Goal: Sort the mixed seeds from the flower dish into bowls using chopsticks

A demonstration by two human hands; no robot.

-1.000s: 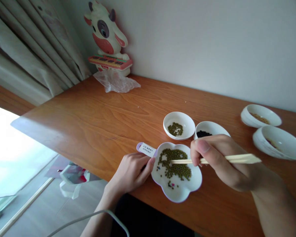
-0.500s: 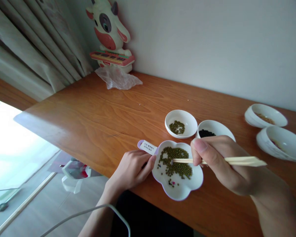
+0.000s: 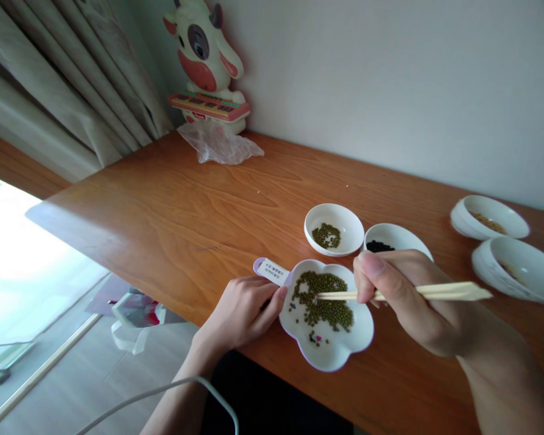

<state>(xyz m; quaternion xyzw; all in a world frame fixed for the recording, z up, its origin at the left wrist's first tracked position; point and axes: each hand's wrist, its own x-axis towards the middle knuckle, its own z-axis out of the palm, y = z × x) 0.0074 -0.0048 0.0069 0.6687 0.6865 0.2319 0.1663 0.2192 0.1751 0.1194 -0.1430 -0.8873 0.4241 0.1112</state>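
Note:
A white flower-shaped dish (image 3: 329,356) with a purple rim and a labelled handle lies at the table's front edge. Green mung beans (image 3: 329,305) and a few tiny coloured bits fill part of it. My left hand (image 3: 242,311) grips the dish where handle meets rim, thumb at the edge, other fingers partly hidden. In my right hand (image 3: 403,302) is a pair of wooden chopsticks (image 3: 453,292), their tips among the beans. Behind the dish stands a white bowl (image 3: 356,232) of mung beans, beside a bowl (image 3: 401,234) of black beans partly covered by my right hand.
Two white bowls with small contents, a farther one (image 3: 503,208) and a nearer one (image 3: 535,263), stand at right. A cow toy keyboard (image 3: 208,72) and a plastic bag (image 3: 222,145) are at the back left. A grey cable (image 3: 163,386) crosses my left forearm.
The view has shifted slightly. Both hands keep their grips, and the chopstick tips stay at nearly the same place among the mung beans.

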